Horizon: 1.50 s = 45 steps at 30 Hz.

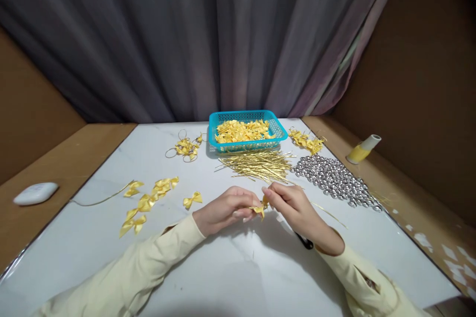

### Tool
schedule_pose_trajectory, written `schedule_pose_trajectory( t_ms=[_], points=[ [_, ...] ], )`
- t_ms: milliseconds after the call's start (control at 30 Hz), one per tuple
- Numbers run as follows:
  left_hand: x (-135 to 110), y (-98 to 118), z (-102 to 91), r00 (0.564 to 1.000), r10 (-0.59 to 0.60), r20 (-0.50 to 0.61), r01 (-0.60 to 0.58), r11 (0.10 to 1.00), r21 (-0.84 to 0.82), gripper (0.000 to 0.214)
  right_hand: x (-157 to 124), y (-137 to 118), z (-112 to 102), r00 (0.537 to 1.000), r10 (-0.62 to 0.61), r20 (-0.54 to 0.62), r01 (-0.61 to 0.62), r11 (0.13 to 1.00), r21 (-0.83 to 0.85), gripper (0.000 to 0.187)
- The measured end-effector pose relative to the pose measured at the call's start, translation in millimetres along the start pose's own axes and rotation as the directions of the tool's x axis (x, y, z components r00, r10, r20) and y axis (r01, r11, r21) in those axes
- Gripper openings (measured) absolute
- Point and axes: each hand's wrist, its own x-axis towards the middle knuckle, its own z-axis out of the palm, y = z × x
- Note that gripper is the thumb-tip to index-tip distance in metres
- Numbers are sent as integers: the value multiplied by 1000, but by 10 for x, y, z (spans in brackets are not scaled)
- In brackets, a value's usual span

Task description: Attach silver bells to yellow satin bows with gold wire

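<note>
Between my two hands, above the middle of the white table, is a yellow ribbon bow (259, 210). My left hand (232, 208) pinches it from the left, fingers closed. From the right, my right hand (290, 205) grips the bow's upper part between thumb and forefinger. Part of the bow is hidden by the fingers, and a small dark or shiny bit at its centre is too small to make out. A single loose bow (192, 200) lies just left of my left wrist. Under my right wrist a black handle-like thing (305, 241) shows in part.
A blue basket (210, 131) of yellow bows stands at the back. Before it lie gold twist ties (260, 164), with silver oval beads (334, 178) to the right. Bow clusters (186, 148) and a bow row (148, 200) lie left. A yellow-white spool (362, 150) stands far right.
</note>
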Motion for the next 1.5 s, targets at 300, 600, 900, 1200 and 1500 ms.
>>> schedule_pose_trajectory(
  t_ms=[300,600,900,1200,1500],
  points=[
    [-1,-119,25,989,-138,48,137,990,8,16,7,68,-116,989,84,-121,-71,992,105,37],
    [13,-106,23,988,-145,56,145,989,4,15,19,73,-101,985,116,-129,-91,979,183,37],
    [4,-106,12,990,-133,57,130,990,46,15,7,87,-96,982,170,-77,-141,948,286,38],
    [-35,-8,48,993,-113,43,106,984,144,18,9,28,-176,988,144,-53,-121,944,308,38],
    [-47,31,-5,999,-5,39,7,998,-65,15,30,65,-197,962,174,209,-258,826,501,30]
  ],
)
